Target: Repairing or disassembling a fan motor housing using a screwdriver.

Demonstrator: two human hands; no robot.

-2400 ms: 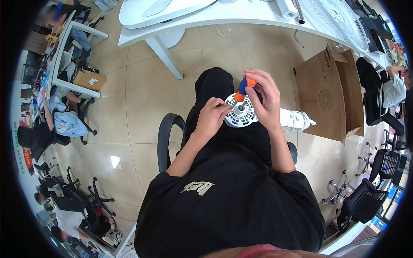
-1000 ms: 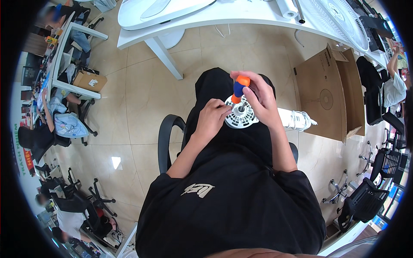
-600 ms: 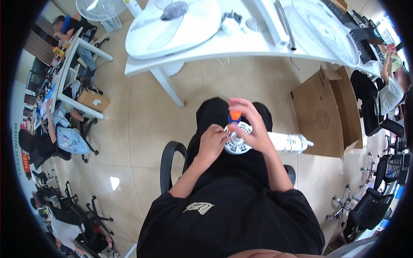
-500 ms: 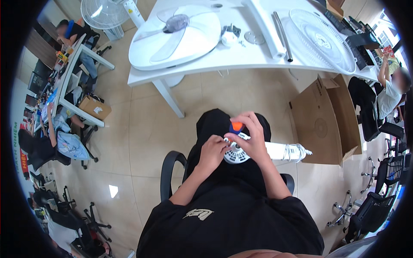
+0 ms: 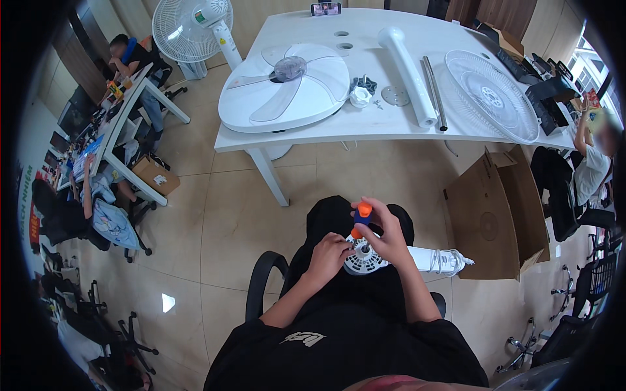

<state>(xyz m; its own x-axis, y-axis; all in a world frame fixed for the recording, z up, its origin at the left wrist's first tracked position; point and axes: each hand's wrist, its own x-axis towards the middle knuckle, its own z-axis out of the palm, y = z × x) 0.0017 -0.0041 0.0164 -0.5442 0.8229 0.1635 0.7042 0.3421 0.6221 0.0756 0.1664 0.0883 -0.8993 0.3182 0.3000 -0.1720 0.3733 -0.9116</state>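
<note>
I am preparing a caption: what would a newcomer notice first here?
Probably the orange-and-blue screwdriver in the right hand, over a white slotted housing at the lap. On the white table beyond lie translucent fan blades at left and a round grille at right.

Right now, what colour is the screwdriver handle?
The screwdriver handle: orange and dark blue, best in head view.

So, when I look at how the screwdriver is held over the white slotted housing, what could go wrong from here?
The left hand has its fingertips close to the lower end of the screwdriver, so a slip might hit them. The white slotted housing sits at the lap rather than on the table, so it could tilt under pressure. The white stem juts past the right thigh, so a bump there might shift the work.
</note>
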